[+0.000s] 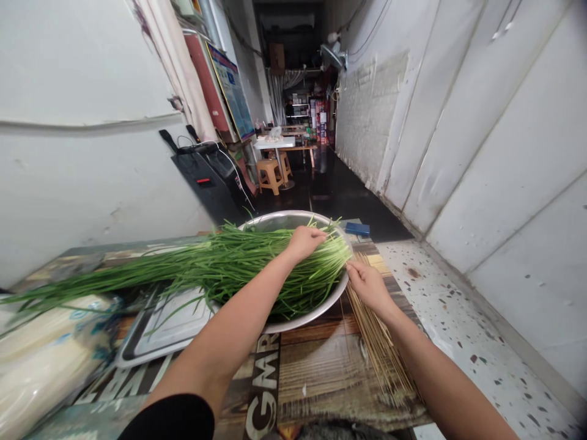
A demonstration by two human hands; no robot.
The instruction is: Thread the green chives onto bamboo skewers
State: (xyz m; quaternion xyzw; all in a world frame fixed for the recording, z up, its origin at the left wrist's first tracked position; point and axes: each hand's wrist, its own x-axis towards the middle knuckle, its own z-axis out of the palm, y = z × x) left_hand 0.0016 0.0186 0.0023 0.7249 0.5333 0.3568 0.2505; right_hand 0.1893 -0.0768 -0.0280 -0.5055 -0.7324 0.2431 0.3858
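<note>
A large heap of long green garlic chives [247, 256] fills a metal basin [293, 325], its leaves trailing far out over the left rim. The pale stem ends gather at the basin's right side. My left hand [306, 242] is over the heap, fingers closed in a pinch on chives near their pale ends. At the right rim, my right hand [368, 282] is closed too, fingertips pressed together beside the stem tips; what they hold is too small to make out. Under and beside my right hand lies a bundle of thin bamboo skewers [383, 342].
Left of the basin, a metal tray [158, 342] with a white board in it sits on the patterned table [321, 373]. Plastic-wrapped pale packages [55, 360] lie at the near left. A blue box [357, 229] is behind the basin. A wall stands to the right.
</note>
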